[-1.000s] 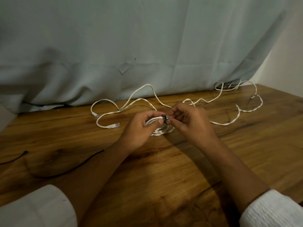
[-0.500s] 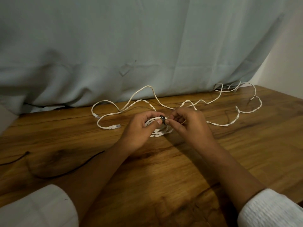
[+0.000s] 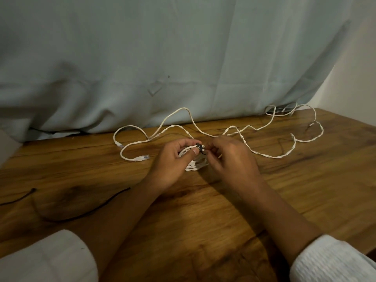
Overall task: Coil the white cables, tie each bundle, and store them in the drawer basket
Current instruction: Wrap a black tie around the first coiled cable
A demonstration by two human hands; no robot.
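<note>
While left hand (image 3: 173, 159) clasps coiled cable (image 3: 196, 164), right hand (image 3: 230, 157) pinches tie (image 3: 199, 147).

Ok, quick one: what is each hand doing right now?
Left hand: closed around the coiled white cable bundle.
Right hand: fingertips pinched on the black tie at the top of the bundle.

Both forearms are bare from wrist to well above the elbow side; the left hand (image 3: 173, 159) and right hand (image 3: 232, 159) wear no gloves or rings; white sleeves sit pushed up, the right sleeve (image 3: 329, 261) finely ribbed, the left sleeve (image 3: 46, 259) smoother.
</note>
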